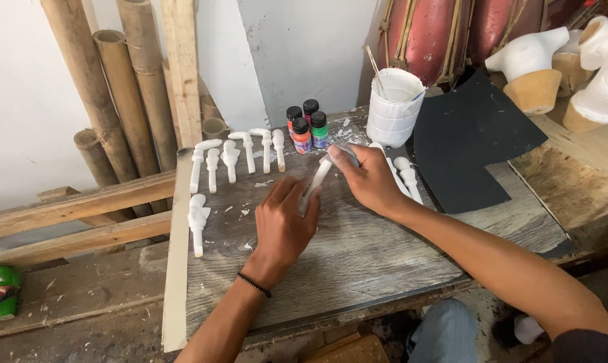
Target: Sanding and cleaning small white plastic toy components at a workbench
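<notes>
We pinch one white carved piece (315, 181) between our left hand (282, 225) and right hand (368, 176), just in front of the paint bottles (307, 125).

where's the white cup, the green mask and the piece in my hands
white cup (393, 111), head view, on its side wall
green mask (0, 289), head view, on its face
white carved piece (318, 177), head view, on its shaft between both hands

Both hands share one white carved piece (315, 183) over the worktop (358, 255): left hand (284, 225) on its lower end, right hand (368, 178) pinching the top. More white pieces (237, 158) lined up behind, paint bottles (307, 126) and a white cup (393, 107) nearby.
</notes>
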